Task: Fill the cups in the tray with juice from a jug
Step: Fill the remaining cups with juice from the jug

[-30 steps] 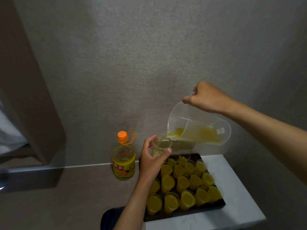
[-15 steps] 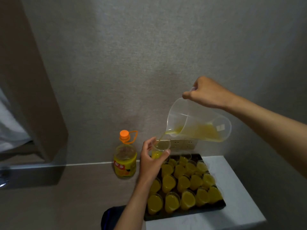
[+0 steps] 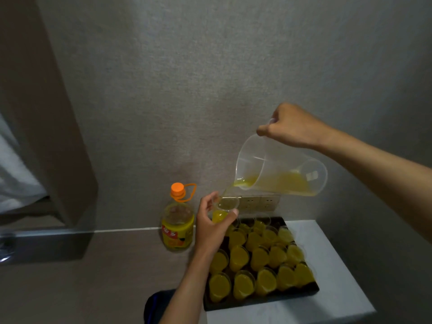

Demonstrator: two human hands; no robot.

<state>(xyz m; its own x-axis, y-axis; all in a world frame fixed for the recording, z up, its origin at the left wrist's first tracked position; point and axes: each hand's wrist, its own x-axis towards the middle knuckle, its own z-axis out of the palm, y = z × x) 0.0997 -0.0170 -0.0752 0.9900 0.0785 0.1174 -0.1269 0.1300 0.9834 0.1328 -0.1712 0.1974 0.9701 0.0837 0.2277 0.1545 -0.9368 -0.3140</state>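
Note:
My right hand (image 3: 291,127) grips the handle of a clear plastic jug (image 3: 278,168), tipped steeply to the left, with yellow juice pooled along its lower side. A thin stream runs from its spout into a small clear cup (image 3: 223,210), about half full, which my left hand (image 3: 211,226) holds above the tray's back left corner. The black tray (image 3: 261,301) sits on a white table and carries several cups of yellow juice (image 3: 261,256). A couple of cups at its back edge look empty.
A yellow-labelled juice bottle with an orange cap (image 3: 178,223) stands on the floor left of the tray, against the grey wall. A wall socket (image 3: 259,203) is behind the held cup. The white table (image 3: 332,274) ends at the right and front.
The jug has tipped further and risen slightly. Juice in the held cup has risen from a thin layer to about half. The jug's juice level has dropped.

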